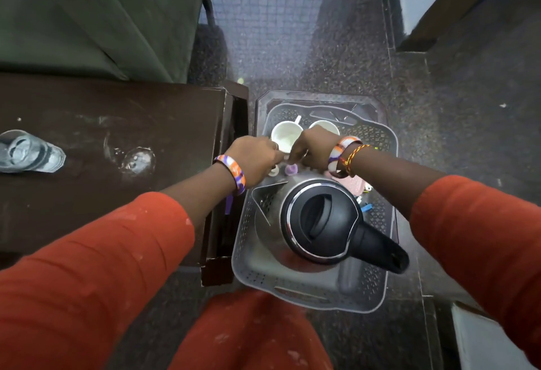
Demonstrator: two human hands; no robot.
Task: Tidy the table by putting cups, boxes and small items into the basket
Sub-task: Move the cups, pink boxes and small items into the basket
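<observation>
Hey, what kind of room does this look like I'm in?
Probably a lived-in room at home, maybe a bedroom or hostel room. A kettle and cups sit in a basket on a speckled stone floor, beside a dark wooden table.

The dark brown tabletop (111,123) stands to the left of both grips, and its right edge is just beside the left grip (253,161). On it, well apart from the grips toward the far left, a clear glass (29,151) lies on its side. Between that glass and the left grip there is a wet, shiny spot (137,161). The dark speckled floor (322,47) carries the grey basket (386,141), which sits directly below both grips and close against the tabletop.
</observation>
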